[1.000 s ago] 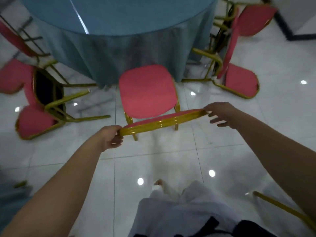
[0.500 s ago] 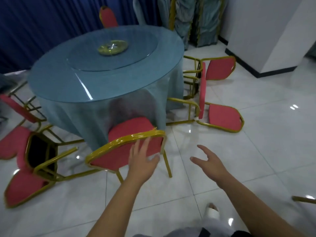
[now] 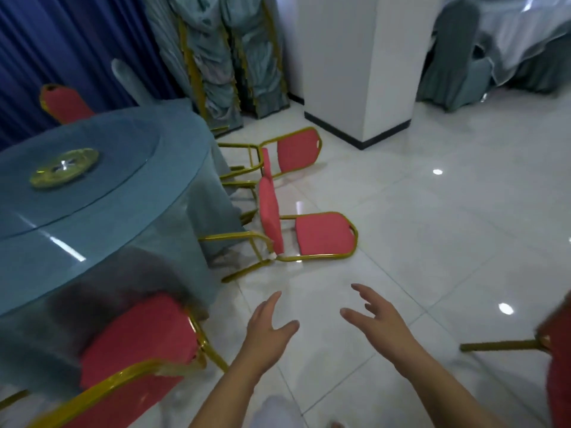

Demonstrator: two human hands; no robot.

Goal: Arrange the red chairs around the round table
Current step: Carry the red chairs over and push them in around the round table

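Observation:
The round table [image 3: 102, 217] with a teal cloth and glass top fills the left. An upright red chair [image 3: 136, 347] with a gold frame stands tucked against its near edge at lower left. Two more red chairs lie tipped over on the floor to the table's right, the nearer chair [image 3: 321, 236] and the farther chair [image 3: 296, 154]. Another red chair back [image 3: 66, 103] shows behind the table. My left hand [image 3: 268, 325] and my right hand [image 3: 375, 316] hover over the bare floor, fingers spread, holding nothing.
A white pillar [image 3: 355, 66] stands at the back. Stacked covered chairs [image 3: 228, 57] lean against the blue curtain [image 3: 61, 38]. Part of another red chair [image 3: 556, 350] enters at the right edge. A second draped table [image 3: 525, 41] is at far right. Glossy white tiles spread between.
Both hands let go of the chair's back and pulled away. The view swung to the right, so the upright chair now sits at lower left and the tipped chairs are ahead.

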